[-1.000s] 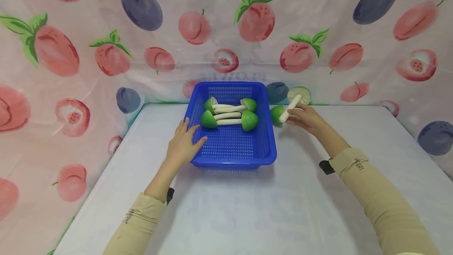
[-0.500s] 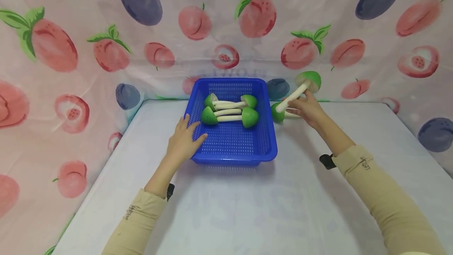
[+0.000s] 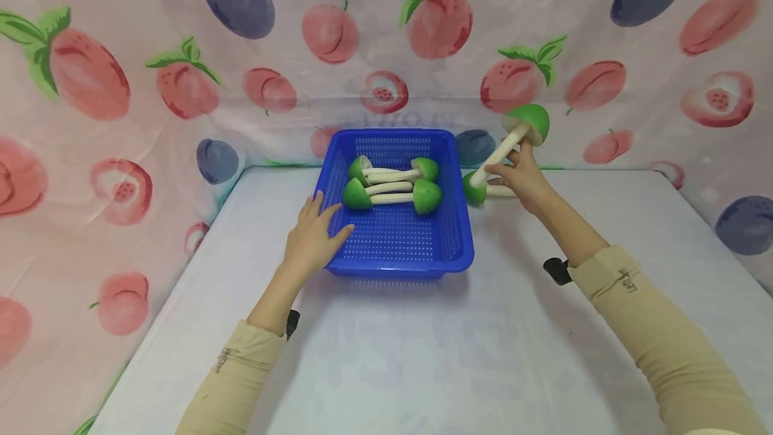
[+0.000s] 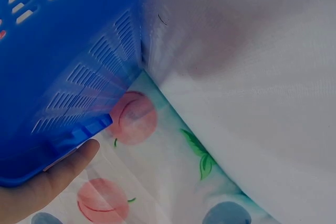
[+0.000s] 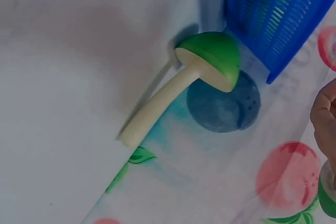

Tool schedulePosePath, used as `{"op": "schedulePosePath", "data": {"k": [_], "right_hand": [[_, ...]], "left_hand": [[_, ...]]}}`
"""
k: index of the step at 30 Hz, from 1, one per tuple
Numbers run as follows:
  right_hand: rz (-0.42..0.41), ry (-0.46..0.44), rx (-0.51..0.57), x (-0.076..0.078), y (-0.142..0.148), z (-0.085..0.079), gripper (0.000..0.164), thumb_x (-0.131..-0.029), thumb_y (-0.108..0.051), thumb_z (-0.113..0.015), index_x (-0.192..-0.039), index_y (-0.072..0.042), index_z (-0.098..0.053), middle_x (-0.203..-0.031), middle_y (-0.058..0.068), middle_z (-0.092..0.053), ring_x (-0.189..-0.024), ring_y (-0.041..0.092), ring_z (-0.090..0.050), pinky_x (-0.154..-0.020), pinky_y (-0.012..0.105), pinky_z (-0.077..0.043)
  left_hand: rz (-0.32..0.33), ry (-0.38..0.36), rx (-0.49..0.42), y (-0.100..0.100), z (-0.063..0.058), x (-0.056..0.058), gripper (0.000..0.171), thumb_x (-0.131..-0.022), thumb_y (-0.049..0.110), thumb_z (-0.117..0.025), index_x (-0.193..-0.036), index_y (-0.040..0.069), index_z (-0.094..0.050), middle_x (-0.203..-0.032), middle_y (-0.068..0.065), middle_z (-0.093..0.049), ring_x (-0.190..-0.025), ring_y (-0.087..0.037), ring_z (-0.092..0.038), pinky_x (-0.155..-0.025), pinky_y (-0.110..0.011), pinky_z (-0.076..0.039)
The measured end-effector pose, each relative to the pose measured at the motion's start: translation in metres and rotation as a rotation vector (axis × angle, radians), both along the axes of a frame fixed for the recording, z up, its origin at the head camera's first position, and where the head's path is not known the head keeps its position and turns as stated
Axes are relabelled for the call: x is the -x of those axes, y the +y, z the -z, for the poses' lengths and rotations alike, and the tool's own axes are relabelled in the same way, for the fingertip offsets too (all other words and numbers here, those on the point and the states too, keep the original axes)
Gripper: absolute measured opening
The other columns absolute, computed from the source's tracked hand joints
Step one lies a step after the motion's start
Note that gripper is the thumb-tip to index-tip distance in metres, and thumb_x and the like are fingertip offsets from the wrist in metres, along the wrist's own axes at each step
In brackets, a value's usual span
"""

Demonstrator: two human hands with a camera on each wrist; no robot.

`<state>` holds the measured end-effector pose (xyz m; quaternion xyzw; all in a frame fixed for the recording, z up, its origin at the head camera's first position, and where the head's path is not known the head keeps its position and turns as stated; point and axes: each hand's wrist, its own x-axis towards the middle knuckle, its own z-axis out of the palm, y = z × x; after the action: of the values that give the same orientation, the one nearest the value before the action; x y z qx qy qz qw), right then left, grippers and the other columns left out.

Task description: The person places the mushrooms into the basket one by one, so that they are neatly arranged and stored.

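Note:
My right hand (image 3: 527, 176) pinches the white stem of a toy mushroom (image 3: 534, 121), lifted right of the blue basket (image 3: 395, 267) with its green cap up and tilted right. Only fingers and a bit of that cap show at the right wrist view's edge. Below it, a second mushroom (image 5: 212, 59) lies on the table beside the basket, partly hidden in the head view. My left hand (image 3: 309, 240) rests on the basket's left rim with fingers spread. Inside, several green-capped mushrooms (image 3: 427, 197) lie sideways in the back half, caps at opposite ends.
The white table (image 3: 398, 348) reaches back to a fruit-print cloth (image 3: 386, 25) that hangs behind and at the left. The basket stands near the table's back edge. Small black pieces (image 3: 557, 271) sit by both wrists.
My right hand has raised its mushroom, with the cap going up and to the right, uncovering more of the mushroom on the table. The left hand stays on the basket rim.

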<state>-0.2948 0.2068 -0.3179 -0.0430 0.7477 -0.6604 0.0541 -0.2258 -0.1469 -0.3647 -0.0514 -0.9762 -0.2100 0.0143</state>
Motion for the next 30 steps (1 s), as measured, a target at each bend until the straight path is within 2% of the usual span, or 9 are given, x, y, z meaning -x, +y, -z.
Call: {"op": "schedulePosePath", "data": {"k": [3, 5, 7, 9, 13, 16, 21, 25, 30], "right_hand": [[-0.023, 0.040, -0.027, -0.002, -0.002, -0.004, 0.076, -0.095, -0.003, -0.048, -0.145, -0.015, 0.008, -0.158, 0.019, -0.007, -0.108, 0.015, -0.051, -0.072, 0.014, -0.051], [-0.027, 0.067, -0.034, -0.003, -0.004, -0.008, 0.076, -0.094, -0.002, -0.049, -0.145, -0.012, 0.006, -0.155, 0.022, -0.012, -0.094, 0.004, -0.052, -0.071, 0.014, -0.051], [-0.020, 0.092, -0.046, -0.004, -0.006, -0.012, 0.076, -0.093, -0.002, -0.050, -0.144, -0.010, 0.006, -0.154, 0.024, -0.015, -0.088, 0.000, -0.053, -0.070, 0.014, -0.051], [-0.007, 0.109, -0.062, -0.004, -0.010, -0.017, 0.079, -0.093, -0.002, -0.051, -0.144, -0.009, 0.008, -0.154, 0.023, -0.014, -0.090, 0.001, -0.053, -0.070, 0.013, -0.051], [0.007, 0.127, -0.060, 0.000, -0.020, -0.026, 0.083, -0.093, -0.009, -0.054, -0.144, -0.015, 0.011, -0.157, 0.016, -0.010, -0.111, 0.020, -0.052, -0.071, 0.014, -0.051], [-0.001, 0.153, -0.043, 0.001, -0.028, -0.033, 0.075, -0.096, -0.018, -0.051, -0.145, -0.017, 0.006, -0.157, 0.016, -0.014, -0.123, 0.031, -0.046, -0.073, 0.017, -0.051], [-0.047, 0.210, -0.015, 0.000, -0.048, -0.044, 0.058, -0.100, -0.020, -0.040, -0.144, -0.014, -0.003, -0.149, 0.012, -0.022, -0.122, 0.027, -0.045, -0.079, 0.025, -0.049], [-0.079, 0.243, -0.022, 0.000, -0.067, -0.052, 0.060, -0.101, -0.014, -0.038, -0.146, -0.015, 0.000, -0.144, 0.008, -0.021, -0.125, 0.027, -0.042, -0.087, 0.035, -0.048], [-0.091, 0.246, -0.038, 0.002, -0.086, -0.059, 0.060, -0.100, -0.012, -0.039, -0.147, -0.013, -0.002, -0.149, 0.012, -0.023, -0.126, 0.033, -0.043, -0.097, 0.046, -0.046]], "left_hand": [[0.004, 0.003, 0.004, 0.001, 0.000, 0.000, 0.062, -0.093, 0.047, -0.050, -0.142, 0.010, -0.042, -0.158, -0.019, -0.012, -0.147, -0.036, -0.006, -0.102, -0.067, -0.030], [0.005, 0.001, 0.006, 0.002, -0.001, 0.000, 0.062, -0.093, 0.047, -0.050, -0.142, 0.010, -0.042, -0.158, -0.018, -0.013, -0.147, -0.036, -0.006, -0.102, -0.067, -0.030], [0.007, 0.000, 0.005, 0.002, -0.001, 0.000, 0.061, -0.093, 0.047, -0.050, -0.142, 0.010, -0.042, -0.158, -0.019, -0.013, -0.147, -0.036, -0.006, -0.102, -0.067, -0.030], [0.008, 0.000, 0.003, 0.002, -0.001, -0.001, 0.061, -0.093, 0.047, -0.050, -0.142, 0.010, -0.042, -0.158, -0.019, -0.013, -0.147, -0.036, -0.006, -0.102, -0.067, -0.031], [0.002, 0.004, 0.005, 0.002, -0.002, -0.001, 0.061, -0.093, 0.046, -0.050, -0.141, 0.009, -0.043, -0.157, -0.019, -0.013, -0.147, -0.036, -0.006, -0.102, -0.067, -0.031], [0.002, 0.011, 0.008, 0.002, -0.002, 0.001, 0.061, -0.093, 0.046, -0.050, -0.141, 0.009, -0.043, -0.157, -0.019, -0.013, -0.147, -0.036, -0.006, -0.101, -0.067, -0.031], [-0.001, 0.009, 0.006, 0.001, -0.001, 0.001, 0.061, -0.093, 0.047, -0.050, -0.141, 0.010, -0.043, -0.158, -0.018, -0.013, -0.147, -0.035, -0.006, -0.101, -0.067, -0.031], [-0.008, 0.011, 0.000, 0.000, 0.000, 0.001, 0.060, -0.093, 0.046, -0.050, -0.141, 0.010, -0.044, -0.157, -0.018, -0.014, -0.147, -0.035, -0.007, -0.102, -0.067, -0.030], [-0.004, 0.022, 0.003, 0.000, 0.001, 0.000, 0.060, -0.093, 0.046, -0.050, -0.140, 0.009, -0.044, -0.157, -0.019, -0.016, -0.146, -0.036, -0.008, -0.102, -0.067, -0.031]]}}
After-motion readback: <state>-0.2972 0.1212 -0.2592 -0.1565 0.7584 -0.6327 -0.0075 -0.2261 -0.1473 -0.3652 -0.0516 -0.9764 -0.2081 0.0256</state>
